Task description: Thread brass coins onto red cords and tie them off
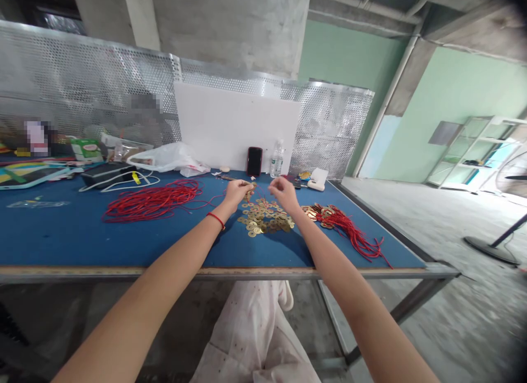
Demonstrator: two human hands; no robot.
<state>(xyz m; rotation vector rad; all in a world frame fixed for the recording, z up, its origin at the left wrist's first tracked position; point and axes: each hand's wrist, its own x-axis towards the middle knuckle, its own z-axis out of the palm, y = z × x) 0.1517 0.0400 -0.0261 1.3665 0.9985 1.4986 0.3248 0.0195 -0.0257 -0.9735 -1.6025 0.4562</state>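
My left hand (237,194) is closed in a pinch over the table, its fingertips holding a few brass-coloured coins with holes. A red cord runs to this hand from the left. My right hand (284,192) is raised a little to the right, thumb and fingers pressed together; what they hold, if anything, is too small to make out. Below and between both hands lies a loose pile of the holed coins (263,218). Beside my right forearm rest coins tied on red cords (354,229), their long ends trailing toward the table's front right corner.
A large bundle of red cord (152,202) lies left on the blue tabletop (82,237). Behind stand a phone (254,161), a clear bottle (277,159) and a white board (234,119). A plastic bag (173,157) and a black box (107,174) sit back left.
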